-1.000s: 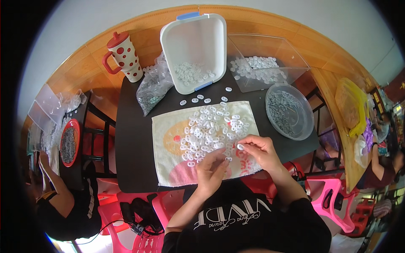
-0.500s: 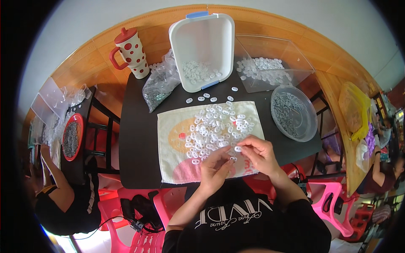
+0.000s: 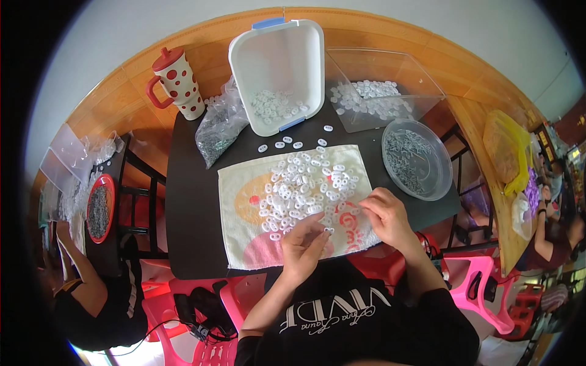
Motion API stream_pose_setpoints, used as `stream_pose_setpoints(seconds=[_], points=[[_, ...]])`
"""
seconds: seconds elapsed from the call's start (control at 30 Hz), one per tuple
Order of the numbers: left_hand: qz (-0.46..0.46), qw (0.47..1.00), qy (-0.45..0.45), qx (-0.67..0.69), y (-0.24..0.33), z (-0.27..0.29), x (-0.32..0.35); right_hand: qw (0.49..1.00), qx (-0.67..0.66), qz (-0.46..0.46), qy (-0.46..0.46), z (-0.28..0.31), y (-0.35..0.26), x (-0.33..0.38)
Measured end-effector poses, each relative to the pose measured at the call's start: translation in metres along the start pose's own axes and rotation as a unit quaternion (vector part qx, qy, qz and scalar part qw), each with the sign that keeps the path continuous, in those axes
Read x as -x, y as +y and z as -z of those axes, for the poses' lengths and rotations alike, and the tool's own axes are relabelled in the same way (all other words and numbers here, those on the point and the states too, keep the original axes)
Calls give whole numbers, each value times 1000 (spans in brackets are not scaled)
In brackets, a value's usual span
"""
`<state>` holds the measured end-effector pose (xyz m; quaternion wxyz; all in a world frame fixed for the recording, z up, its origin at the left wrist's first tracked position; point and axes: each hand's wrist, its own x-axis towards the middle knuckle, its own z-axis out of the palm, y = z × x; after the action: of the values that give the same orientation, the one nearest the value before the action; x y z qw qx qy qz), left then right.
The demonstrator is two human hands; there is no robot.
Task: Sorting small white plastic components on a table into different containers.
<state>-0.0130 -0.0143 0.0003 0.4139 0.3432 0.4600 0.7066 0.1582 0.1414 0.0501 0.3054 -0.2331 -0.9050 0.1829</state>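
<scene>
A heap of small white oval plastic pieces with two holes each [image 3: 299, 186] lies on a patterned cloth [image 3: 235, 183] in front of me. My left hand [image 3: 301, 249] is at the heap's near edge, its thumb and fingers closed around a white oval piece [image 3: 329, 230] that shows at the fingertips. To the right, above the cloth's right edge, my right hand [image 3: 387, 217] has its fingertips pinched together. Whatever may be between them is too small to make out.
Behind the cloth stand a white bin [image 3: 278, 67], a clear box of white pieces [image 3: 381, 107], a bag of small grey parts [image 3: 221, 131] and a spotted tumbler [image 3: 180, 85]. A round tub [image 3: 434, 161] of grey parts sits right. Another person [image 3: 101, 293] works at left.
My right hand has drawn away to the right from my left hand, and the white piece at its fingertips no longer shows. The view has shifted slightly.
</scene>
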Motion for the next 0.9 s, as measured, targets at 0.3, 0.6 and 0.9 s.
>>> stream_pose_setpoints(seconds=[0.3, 0.6, 0.9], points=[[17, 1000, 7, 4, 0, -1, 0, 986, 75, 86, -123, -5, 0, -5], [2, 1000, 1, 0, -2, 0, 1, 995, 47, 33, -83, 7, 8, 11], [-15, 1000, 12, 4, -3, 0, 0, 999, 50, -2, -18, 11, -1, 18]])
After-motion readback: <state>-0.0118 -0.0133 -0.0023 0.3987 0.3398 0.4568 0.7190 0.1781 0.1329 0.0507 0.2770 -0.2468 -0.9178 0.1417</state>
